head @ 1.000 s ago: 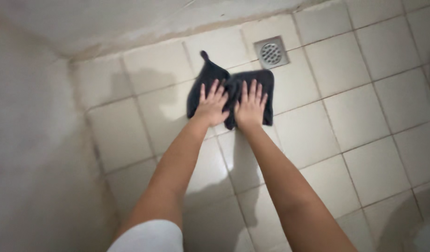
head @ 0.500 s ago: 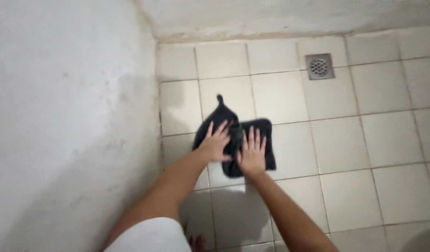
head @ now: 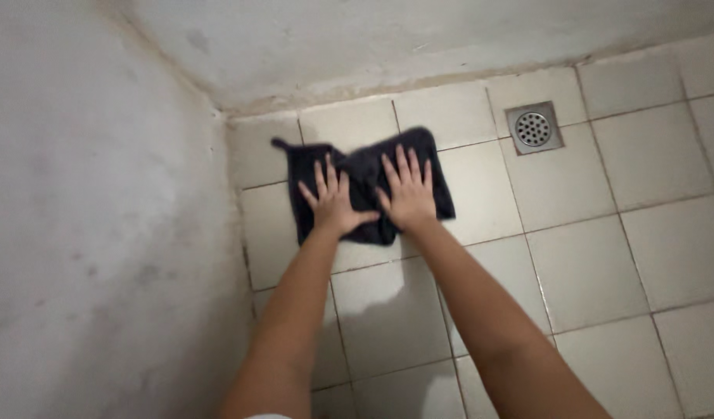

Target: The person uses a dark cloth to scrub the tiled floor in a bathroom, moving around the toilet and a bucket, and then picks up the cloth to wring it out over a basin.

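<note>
A dark cloth (head: 366, 172) lies spread on the pale tiled floor (head: 589, 256), close to the corner where two walls meet. My left hand (head: 333, 200) presses flat on the cloth's left half, fingers apart. My right hand (head: 407, 190) presses flat on its right half, fingers spread as well. Both arms reach forward from the bottom of the view. Neither hand grips the cloth; the palms rest on top of it.
A square metal floor drain (head: 534, 127) sits in the tiles just right of the cloth. A rough grey wall (head: 93, 233) rises on the left, and another wall (head: 388, 46) runs along the far edge.
Both hands have pushed the cloth away from me and to the left, toward the corner by the far wall. The cloth lies more spread out now.
</note>
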